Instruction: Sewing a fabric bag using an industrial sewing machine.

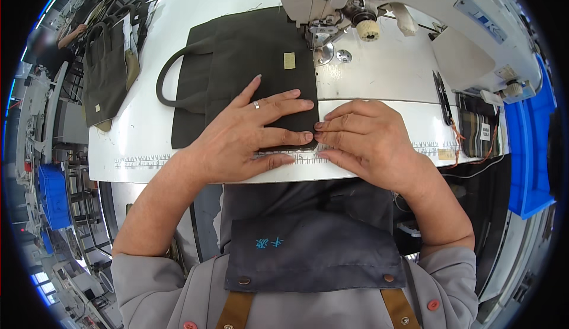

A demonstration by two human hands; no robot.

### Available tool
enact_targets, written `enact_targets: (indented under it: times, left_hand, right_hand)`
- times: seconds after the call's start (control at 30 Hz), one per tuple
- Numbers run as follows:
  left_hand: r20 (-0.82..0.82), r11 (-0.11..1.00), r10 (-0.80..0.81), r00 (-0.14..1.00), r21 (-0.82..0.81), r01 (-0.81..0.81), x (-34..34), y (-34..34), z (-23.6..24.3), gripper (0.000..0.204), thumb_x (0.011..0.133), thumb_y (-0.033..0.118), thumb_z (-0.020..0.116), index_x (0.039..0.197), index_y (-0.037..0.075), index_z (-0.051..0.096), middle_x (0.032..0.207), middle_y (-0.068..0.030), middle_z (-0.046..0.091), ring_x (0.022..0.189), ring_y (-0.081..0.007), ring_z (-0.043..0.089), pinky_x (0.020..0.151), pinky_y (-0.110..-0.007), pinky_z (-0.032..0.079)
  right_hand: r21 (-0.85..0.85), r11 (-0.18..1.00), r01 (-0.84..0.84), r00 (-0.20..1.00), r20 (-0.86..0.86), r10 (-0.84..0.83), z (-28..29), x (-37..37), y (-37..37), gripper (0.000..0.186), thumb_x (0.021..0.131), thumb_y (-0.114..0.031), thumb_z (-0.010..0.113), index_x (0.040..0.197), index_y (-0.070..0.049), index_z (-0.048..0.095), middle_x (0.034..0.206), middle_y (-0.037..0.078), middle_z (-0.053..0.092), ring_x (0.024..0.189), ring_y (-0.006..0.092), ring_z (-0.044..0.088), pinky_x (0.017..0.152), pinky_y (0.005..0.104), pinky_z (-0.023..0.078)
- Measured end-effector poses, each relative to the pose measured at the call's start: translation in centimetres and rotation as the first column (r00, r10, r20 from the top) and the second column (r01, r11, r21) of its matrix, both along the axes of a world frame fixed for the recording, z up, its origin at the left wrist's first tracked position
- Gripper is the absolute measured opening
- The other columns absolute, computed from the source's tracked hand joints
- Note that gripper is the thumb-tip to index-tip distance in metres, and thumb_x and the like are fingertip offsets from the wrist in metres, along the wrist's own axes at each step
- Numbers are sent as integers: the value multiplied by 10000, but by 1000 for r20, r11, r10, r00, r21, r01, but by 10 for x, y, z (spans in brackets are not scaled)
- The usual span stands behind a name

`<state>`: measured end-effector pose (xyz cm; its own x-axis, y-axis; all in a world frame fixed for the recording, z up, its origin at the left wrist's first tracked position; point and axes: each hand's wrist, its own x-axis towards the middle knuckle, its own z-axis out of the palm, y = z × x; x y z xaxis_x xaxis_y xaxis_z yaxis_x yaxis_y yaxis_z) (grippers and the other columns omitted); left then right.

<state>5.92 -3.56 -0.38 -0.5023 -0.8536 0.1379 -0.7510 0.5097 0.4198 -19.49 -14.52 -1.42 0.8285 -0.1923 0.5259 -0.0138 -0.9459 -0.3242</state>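
A dark olive fabric bag piece (246,42) lies flat on the white sewing table (130,145), its looped handle (166,74) out to the left and a small pale patch (289,61) on it. My left hand (243,130) rests spread on the lower right of the fabric, a ring on one finger, thumb by the printed ruler (142,162). Beside it, my right hand (364,142) touches the right edge near the lower corner with curved, slightly parted fingertips, thumb on the ruler. The fabric's upper right lies against the sewing machine's presser foot area (320,45).
The machine body (444,27) spans the upper right. Black scissors (441,95), a striped fabric pouch (477,127) and a blue bin (527,169) are at right. Olive bags (106,74) lie at upper left, near another person's arm (70,37). Another blue bin (53,196) stands left.
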Motion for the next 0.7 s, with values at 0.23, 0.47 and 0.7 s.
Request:
enact_targets:
  times: [0.23, 0.47, 0.7]
  left_hand:
    - [2, 999, 18, 1000, -46, -18, 13, -29, -6, 362, 920, 304, 747, 1277, 241, 741, 1542, -52, 549, 1486, -299, 452, 1246, -650, 182]
    - [0, 996, 72, 997, -49, -72, 26, -61, -5, 350, 912, 253, 749, 1261, 217, 758, 1547, -39, 545, 1459, -269, 480, 1261, -635, 180]
    - [-24, 987, 146, 989, -67, -147, 41, -93, -11, 346, 916, 224, 760, 1262, 218, 768, 1448, -56, 607, 1377, -272, 535, 1264, -517, 268]
  right_hand:
    - [-40, 999, 13, 996, -82, -17, 6, 12, -29, 193, 791, -189, 826, 943, -77, 782, 992, 12, 772, 904, 219, 685, 784, 369, 568]
    - [-74, 996, 44, 991, -120, -52, 8, 23, -57, 192, 838, -186, 786, 992, -71, 797, 989, 31, 777, 906, 236, 690, 814, 372, 572]
    - [-164, 981, 103, 993, -48, -112, -4, 37, -74, 192, 898, -212, 743, 1026, -78, 795, 1031, 24, 753, 875, 255, 692, 790, 384, 567]
